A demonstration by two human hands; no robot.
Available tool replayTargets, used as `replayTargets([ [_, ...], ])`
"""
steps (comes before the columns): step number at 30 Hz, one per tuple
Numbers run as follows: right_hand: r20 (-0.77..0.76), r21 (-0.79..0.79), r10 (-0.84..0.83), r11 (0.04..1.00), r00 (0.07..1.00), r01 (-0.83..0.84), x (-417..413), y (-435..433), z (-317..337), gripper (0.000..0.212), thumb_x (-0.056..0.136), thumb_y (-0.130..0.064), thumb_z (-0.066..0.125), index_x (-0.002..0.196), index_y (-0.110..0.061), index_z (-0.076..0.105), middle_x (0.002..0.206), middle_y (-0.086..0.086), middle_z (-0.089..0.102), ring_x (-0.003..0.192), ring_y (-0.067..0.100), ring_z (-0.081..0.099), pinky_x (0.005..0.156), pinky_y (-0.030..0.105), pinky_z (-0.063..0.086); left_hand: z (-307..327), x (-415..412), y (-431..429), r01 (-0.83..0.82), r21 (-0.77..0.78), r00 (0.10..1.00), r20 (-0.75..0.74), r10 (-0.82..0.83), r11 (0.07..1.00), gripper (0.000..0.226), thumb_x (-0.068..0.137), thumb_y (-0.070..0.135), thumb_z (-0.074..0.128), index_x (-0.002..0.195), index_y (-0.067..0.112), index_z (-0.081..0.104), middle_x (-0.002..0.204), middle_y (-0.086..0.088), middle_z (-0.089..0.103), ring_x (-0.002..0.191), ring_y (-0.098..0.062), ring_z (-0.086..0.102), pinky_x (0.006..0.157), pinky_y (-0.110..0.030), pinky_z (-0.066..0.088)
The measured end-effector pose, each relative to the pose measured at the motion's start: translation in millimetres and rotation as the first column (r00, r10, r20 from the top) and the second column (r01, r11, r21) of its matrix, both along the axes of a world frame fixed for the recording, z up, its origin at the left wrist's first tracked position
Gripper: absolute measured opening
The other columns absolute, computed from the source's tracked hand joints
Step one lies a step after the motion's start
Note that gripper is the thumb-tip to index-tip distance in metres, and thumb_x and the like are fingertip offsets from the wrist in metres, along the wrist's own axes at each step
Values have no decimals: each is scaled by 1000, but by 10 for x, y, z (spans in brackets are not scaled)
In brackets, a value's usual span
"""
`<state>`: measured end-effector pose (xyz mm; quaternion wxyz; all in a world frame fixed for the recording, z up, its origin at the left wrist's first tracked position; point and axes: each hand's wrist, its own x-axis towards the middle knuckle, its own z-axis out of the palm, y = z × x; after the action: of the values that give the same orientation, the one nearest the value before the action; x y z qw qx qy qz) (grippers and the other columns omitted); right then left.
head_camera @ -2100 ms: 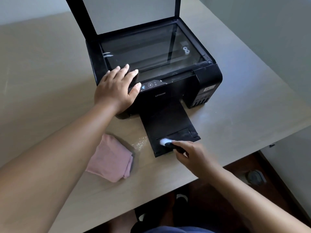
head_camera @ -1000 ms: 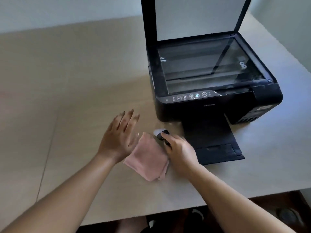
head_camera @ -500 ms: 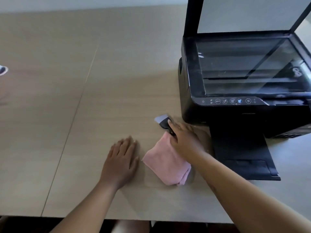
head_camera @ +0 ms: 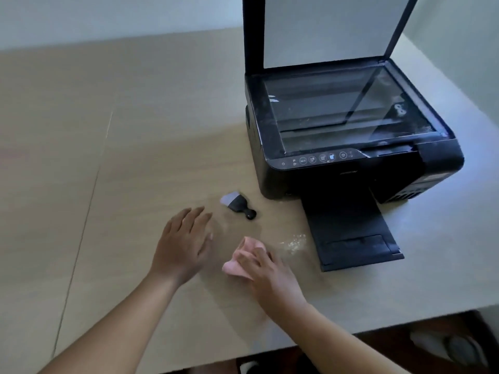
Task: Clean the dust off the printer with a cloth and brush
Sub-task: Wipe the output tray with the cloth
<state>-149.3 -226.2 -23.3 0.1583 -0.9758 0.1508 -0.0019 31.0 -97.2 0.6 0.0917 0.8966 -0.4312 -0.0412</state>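
A black printer (head_camera: 351, 168) stands at the right of the table with its scanner lid (head_camera: 329, 31) raised and its output tray (head_camera: 353, 238) pulled out. A small black brush (head_camera: 237, 204) with pale bristles lies on the table left of the printer, with neither hand on it. My right hand (head_camera: 266, 271) grips the pink cloth (head_camera: 237, 263), bunched up on the table in front of the tray. Just left of the cloth, my left hand (head_camera: 183, 244) hovers flat with its fingers spread and nothing in it.
A patch of pale dust (head_camera: 295, 242) lies on the beige table (head_camera: 113, 184) between the cloth and the tray. The table's front edge runs across the bottom right, with dark floor (head_camera: 405, 349) below it. A seam crosses the table at the left.
My right hand set the brush down on the table and took hold of the pink cloth, bunching it. My left hand lifted off the table and moved toward the cloth.
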Motion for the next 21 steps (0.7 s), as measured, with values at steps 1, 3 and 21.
replayTargets([
  [1,27,30,-17,999,999,16,-37,-55,42,42,78,-18,62,118,-30,53,117,1,53,85,25,52,62,33,52,114,33,-142,40,-42,999,14,-39,998,50,91,39,39,132,13,51,139,-10,50,127,-35,44,104,-46,37],
  [3,82,81,-75,994,994,69,-99,-198,191,38,86,-11,45,119,-29,50,122,-3,50,86,26,44,63,35,48,365,98,-460,121,-113,991,72,-113,986,49,93,39,39,133,11,50,139,-11,49,125,-36,44,103,-46,37],
  [21,229,-94,-214,966,950,240,-290,-1642,279,18,85,-40,58,102,-33,59,114,-2,60,83,27,48,65,38,47,997,14,-2320,249,-126,967,86,-240,960,60,92,51,27,146,26,33,156,-4,29,142,-26,26,119,-41,17],
])
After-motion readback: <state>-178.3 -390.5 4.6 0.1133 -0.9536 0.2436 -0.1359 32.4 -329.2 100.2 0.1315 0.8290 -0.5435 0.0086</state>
